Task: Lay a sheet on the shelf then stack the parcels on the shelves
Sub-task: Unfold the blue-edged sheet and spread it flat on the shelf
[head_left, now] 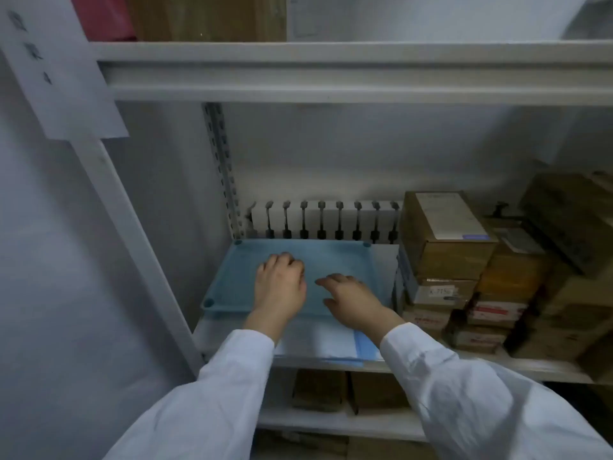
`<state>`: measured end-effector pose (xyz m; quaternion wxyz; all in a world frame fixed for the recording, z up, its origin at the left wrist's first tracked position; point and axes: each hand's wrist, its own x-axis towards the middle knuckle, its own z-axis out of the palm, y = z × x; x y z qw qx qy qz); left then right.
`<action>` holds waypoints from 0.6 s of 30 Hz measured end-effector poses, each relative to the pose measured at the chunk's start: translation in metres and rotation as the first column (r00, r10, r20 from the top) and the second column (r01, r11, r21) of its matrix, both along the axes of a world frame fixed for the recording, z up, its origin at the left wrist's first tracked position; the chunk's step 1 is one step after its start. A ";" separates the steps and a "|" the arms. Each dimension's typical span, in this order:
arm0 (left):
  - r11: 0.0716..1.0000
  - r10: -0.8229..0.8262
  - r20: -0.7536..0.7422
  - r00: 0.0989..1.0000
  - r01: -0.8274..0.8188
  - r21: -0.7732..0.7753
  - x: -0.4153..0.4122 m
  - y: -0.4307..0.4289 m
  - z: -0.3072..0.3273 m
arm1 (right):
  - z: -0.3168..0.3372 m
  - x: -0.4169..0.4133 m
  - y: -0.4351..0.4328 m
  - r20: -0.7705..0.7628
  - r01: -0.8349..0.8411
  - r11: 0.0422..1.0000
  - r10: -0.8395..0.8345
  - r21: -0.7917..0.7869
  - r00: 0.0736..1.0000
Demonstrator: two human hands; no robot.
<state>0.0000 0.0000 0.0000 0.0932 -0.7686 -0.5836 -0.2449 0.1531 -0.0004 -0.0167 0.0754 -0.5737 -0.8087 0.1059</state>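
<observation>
Sheet: blue sheet (232, 277) lies flat on the left part of the shelf (387, 260) and reaches on toward 12 o'clock past both hands.
Left hand (280, 287): on the sheet, fingers bent over with the tips hidden. I cannot tell whether it presses or grips.
Right hand (351, 300): at 3 o'clock of the left, apart from it, with its fingers spread and resting on the sheet.
Parcels (447, 260): brown boxes stacked at 3 o'clock of the right hand, just beside the sheet's edge.
</observation>
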 end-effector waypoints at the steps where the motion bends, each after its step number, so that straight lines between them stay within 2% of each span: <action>1: 1.000 -0.011 0.019 1.000 0.011 -0.003 0.000 0.003 -0.004 | -0.002 -0.001 0.001 0.014 0.008 1.000 -0.008 -0.019 1.000; 7: 0.951 0.067 0.057 0.996 -0.047 -0.306 0.010 0.002 -0.030 | -0.031 -0.011 0.005 0.011 -0.008 0.996 0.009 -0.092 1.000; 11: 0.892 0.113 0.088 0.990 -0.063 -0.448 0.012 -0.003 -0.053 | -0.054 -0.013 0.002 0.054 -0.024 0.981 0.035 -0.190 0.998; 14: 0.855 0.144 0.094 0.985 -0.075 -0.513 0.011 -0.007 -0.064 | -0.070 -0.012 -0.001 0.117 -0.024 0.973 0.052 -0.228 0.992; 18: 0.812 0.153 0.108 0.982 -0.063 -0.580 0.009 -0.010 -0.076 | -0.081 -0.012 -0.004 0.278 -0.029 0.975 0.091 -0.219 0.956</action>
